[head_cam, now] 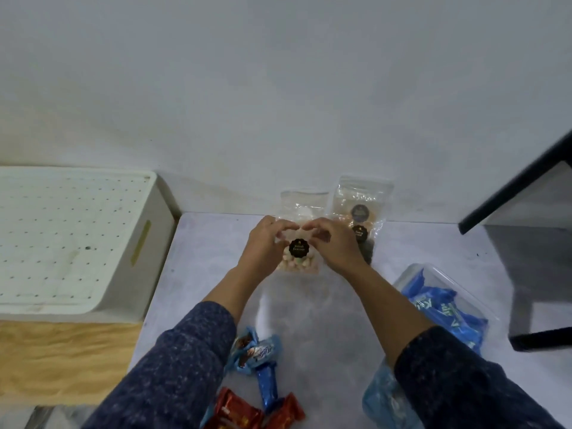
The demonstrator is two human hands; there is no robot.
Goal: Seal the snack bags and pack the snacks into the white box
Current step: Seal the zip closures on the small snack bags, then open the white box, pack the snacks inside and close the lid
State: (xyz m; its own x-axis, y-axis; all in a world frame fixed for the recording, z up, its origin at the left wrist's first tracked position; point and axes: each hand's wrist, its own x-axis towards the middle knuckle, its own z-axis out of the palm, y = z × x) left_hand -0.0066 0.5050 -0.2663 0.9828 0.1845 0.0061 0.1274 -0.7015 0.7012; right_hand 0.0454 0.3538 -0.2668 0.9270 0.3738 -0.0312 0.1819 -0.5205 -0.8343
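Observation:
A clear snack bag (299,258) with a round black label and pale round snacks stands upright in the middle of the grey table. My left hand (265,243) and my right hand (334,243) both pinch its upper part from either side. Behind it, further clear snack bags (362,205) with black labels lean against the wall. A white perforated box (77,239) sits at the left. A clear tub holding blue snack packs (442,308) is at the right.
Loose blue wrapped snacks (263,354) and red wrapped snacks (244,410) lie near the table's front edge. A crumpled blue wrapper (383,397) is at the front right. A black frame (520,184) stands at the right. Wood surface (62,357) lies under the white box.

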